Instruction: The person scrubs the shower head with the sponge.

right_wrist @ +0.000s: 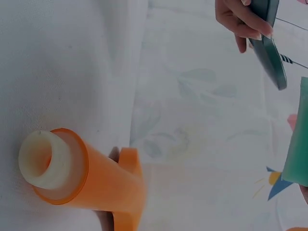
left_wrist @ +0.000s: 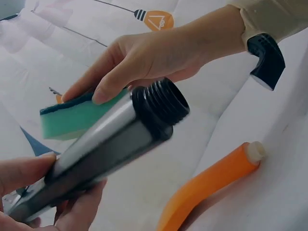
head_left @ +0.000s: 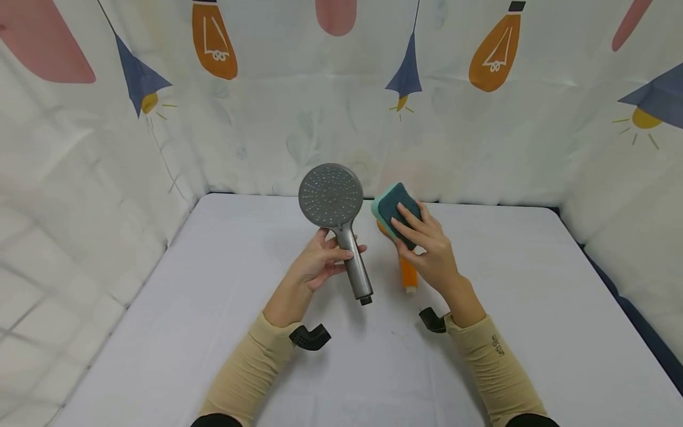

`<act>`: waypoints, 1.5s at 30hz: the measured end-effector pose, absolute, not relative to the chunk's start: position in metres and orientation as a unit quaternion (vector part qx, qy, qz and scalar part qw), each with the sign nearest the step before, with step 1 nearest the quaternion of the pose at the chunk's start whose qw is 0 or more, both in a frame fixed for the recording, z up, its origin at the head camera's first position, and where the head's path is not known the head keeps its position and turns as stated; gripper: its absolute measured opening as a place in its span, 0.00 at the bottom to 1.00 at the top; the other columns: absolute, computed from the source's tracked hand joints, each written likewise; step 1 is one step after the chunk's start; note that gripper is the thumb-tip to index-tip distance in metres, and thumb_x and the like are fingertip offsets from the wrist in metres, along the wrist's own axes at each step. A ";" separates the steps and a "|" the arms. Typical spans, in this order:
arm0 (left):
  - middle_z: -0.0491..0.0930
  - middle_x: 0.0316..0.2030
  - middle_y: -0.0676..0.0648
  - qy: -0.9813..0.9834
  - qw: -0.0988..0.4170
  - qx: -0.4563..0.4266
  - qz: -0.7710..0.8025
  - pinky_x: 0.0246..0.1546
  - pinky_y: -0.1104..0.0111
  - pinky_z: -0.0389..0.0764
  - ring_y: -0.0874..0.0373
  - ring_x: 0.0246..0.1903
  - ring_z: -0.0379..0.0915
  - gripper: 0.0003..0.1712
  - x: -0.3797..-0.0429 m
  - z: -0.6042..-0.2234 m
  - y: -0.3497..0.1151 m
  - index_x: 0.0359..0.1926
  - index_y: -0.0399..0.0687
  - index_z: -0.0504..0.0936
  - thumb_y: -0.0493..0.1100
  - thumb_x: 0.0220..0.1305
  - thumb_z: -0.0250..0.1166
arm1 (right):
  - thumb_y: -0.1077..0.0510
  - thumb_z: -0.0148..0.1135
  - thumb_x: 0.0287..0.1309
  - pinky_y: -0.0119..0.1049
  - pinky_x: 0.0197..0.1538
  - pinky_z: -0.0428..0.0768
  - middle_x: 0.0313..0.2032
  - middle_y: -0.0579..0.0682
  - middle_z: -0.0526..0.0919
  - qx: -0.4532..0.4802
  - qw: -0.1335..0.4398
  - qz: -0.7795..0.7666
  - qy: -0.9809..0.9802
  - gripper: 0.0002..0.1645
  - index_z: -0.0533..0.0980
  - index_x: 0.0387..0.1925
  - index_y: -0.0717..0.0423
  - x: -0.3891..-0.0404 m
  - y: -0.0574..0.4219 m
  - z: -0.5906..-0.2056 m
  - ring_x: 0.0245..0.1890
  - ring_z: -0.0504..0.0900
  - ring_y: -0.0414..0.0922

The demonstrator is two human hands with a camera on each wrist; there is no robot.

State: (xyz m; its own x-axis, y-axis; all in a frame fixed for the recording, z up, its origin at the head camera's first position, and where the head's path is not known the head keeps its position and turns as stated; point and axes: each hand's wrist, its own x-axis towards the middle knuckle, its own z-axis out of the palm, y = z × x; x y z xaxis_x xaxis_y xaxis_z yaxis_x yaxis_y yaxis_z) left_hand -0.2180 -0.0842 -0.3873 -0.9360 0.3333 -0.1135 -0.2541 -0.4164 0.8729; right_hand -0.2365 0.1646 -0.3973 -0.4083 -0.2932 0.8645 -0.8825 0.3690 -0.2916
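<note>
My left hand [head_left: 319, 261] grips a grey shower head [head_left: 331, 196] by its handle, spray face towards the head camera, raised over the table. Its black threaded end [left_wrist: 166, 101] shows in the left wrist view. With fingers and thumb my right hand [head_left: 433, 246] holds a sponge [head_left: 395, 207], dark scouring layer up and green foam [left_wrist: 77, 120] beneath. Sponge and shower head are close but apart. Behind the sponge lies an orange handled object [head_left: 408, 273], its upper part mostly hidden; a pale hollow end [right_wrist: 45, 161] sticks out of it. Neither hand touches it.
A white cloth [head_left: 187, 332] covers the table. White curtains [head_left: 267, 118] printed with lamps and bulbs stand behind it and at both sides. Black wrist mounts [head_left: 310, 338] stick out from both beige sleeves [head_left: 491, 356].
</note>
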 end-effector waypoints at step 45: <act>0.72 0.61 0.40 0.468 -0.003 -0.044 0.883 0.44 0.53 0.85 0.46 0.51 0.83 0.26 -0.216 -0.387 -0.072 0.74 0.39 0.62 0.43 0.82 0.49 | 0.70 0.76 0.51 0.68 0.62 0.70 0.64 0.60 0.78 0.454 0.248 0.314 -0.796 0.29 0.83 0.57 0.61 -0.218 0.136 -0.401 0.66 0.67 0.75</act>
State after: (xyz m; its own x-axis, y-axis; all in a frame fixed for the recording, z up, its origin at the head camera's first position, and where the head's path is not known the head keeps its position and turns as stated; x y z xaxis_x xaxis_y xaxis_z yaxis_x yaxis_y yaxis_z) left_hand -0.2157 -0.0724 -0.3867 -0.9960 -0.0471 -0.0754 -0.0360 -0.5619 0.8264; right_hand -0.2176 0.1355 -0.4006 -0.4639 -0.5670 0.6807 -0.8791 0.3894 -0.2747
